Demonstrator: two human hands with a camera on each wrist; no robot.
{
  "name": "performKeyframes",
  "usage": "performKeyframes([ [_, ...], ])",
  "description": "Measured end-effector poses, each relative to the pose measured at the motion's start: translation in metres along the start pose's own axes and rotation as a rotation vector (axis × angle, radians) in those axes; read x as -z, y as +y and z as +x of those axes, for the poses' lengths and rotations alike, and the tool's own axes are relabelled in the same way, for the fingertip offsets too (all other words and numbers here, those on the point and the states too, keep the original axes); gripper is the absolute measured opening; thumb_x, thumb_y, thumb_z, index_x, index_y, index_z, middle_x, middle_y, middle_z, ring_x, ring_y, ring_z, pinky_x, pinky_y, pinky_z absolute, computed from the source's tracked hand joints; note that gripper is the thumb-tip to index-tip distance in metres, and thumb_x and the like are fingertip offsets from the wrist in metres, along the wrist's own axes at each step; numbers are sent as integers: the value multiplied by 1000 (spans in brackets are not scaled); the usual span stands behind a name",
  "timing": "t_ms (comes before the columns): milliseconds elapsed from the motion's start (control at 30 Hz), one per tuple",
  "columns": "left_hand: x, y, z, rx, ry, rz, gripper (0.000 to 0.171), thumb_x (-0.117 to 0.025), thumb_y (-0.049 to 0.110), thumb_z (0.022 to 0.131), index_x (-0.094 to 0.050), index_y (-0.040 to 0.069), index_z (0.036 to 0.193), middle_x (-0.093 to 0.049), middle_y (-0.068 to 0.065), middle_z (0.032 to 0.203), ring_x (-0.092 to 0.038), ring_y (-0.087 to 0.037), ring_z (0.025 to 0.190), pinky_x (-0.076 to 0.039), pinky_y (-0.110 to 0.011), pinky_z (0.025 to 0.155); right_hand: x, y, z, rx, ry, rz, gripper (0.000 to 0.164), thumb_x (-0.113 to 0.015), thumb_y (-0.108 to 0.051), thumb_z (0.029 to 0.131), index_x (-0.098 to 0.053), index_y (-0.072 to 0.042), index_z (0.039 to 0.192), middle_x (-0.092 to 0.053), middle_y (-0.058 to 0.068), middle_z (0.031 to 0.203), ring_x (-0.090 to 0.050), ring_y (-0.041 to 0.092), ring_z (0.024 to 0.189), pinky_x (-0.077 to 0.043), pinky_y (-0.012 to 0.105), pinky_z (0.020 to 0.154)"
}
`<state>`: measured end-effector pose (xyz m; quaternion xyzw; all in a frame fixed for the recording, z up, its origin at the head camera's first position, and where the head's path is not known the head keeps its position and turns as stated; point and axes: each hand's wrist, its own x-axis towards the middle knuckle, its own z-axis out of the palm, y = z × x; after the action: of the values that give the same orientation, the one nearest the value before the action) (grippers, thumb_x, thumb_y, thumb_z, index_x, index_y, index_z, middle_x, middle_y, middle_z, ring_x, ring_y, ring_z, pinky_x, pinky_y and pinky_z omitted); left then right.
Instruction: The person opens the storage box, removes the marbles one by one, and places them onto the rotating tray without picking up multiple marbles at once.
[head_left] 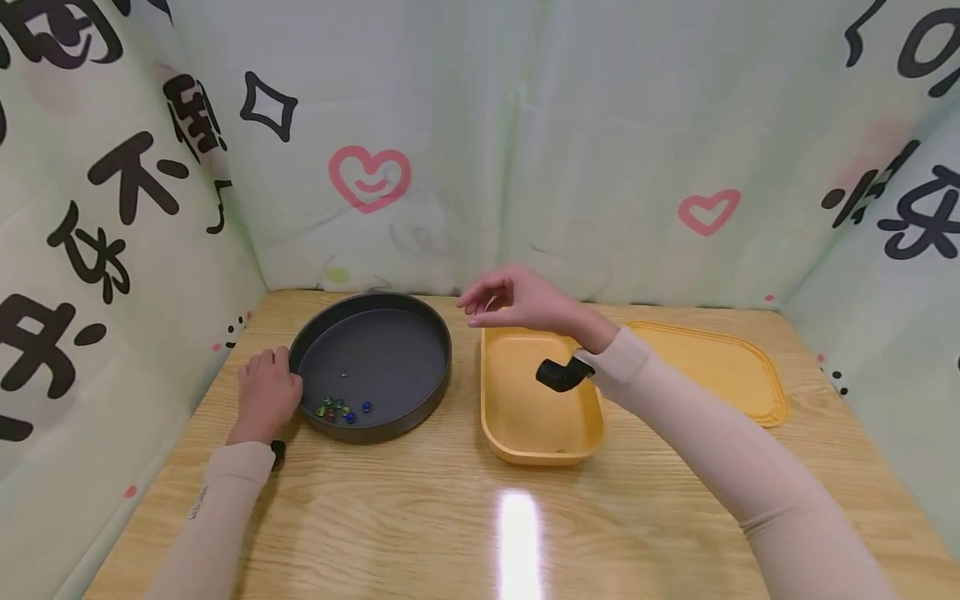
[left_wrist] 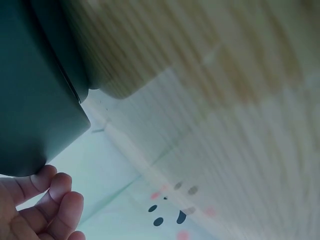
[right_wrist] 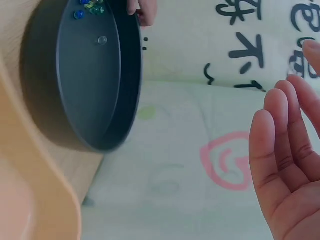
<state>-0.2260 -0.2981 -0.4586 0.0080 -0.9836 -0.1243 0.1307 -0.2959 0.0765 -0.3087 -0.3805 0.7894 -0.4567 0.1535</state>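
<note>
At the left, my left hand (head_left: 267, 392) holds the edge of a dark round pan (head_left: 375, 342). In the left wrist view its fingertips (left_wrist: 60, 182) are against the pan's outer wall. Several glass marbles (head_left: 339, 403), green, blue and amber, lie in the near left part of the pan, with a clear marble (head_left: 344, 372) a little apart. My right hand (head_left: 525, 300) is in the air between the pan and a yellow plastic box (head_left: 489, 417), over the box's far end. Its fingers are loosely bent, the thumb apart, nothing between them.
A flat yellow lid (head_left: 720, 367) lies on the wooden table (head_left: 405, 517) behind my right forearm. Printed curtains (head_left: 465, 167) enclose the table at the back and both sides. A black wrist device (head_left: 564, 375) hangs over the box.
</note>
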Motion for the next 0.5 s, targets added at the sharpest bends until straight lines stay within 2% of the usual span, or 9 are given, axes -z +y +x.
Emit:
performKeyframes([
  [167, 2, -4, -1, 23, -17, -14, 33, -44, 9, 88, -41, -12, 113, -48, -33, 105, -42, -45, 94, -31, -56, 82, 9, 6, -37, -37, 66, 31, 26, -68, -7, 83, -66, 0, 107, -67, 8, 99, -63, 12, 86, -52, 27, 81],
  [267, 2, -6, -2, 34, -31, -23, 35, -43, 10, 88, -40, -12, 116, -46, -33, 107, -41, -46, 96, -30, -57, 84, 15, 14, -57, -76, 127, 43, 28, -69, -9, 83, -66, -1, 109, -67, 0, 100, -63, 11, 89, -51, 26, 82],
  [367, 2, -9, -4, 40, -33, -30, 35, -43, 11, 88, -41, -12, 114, -47, -33, 105, -42, -46, 96, -29, -57, 84, 19, 24, -74, -107, 194, 33, 29, -69, -12, 84, -65, -1, 110, -67, 0, 102, -62, 9, 91, -51, 24, 81],
  [500, 8, -10, -5, 68, -42, -6, 28, -43, 16, 91, -43, -10, 102, -47, -31, 96, -42, -46, 89, -29, -57, 78, 24, 36, -89, -114, 284, -125, 27, -68, -14, 85, -66, -3, 110, -67, 7, 103, -62, 9, 89, -50, 21, 80],
])
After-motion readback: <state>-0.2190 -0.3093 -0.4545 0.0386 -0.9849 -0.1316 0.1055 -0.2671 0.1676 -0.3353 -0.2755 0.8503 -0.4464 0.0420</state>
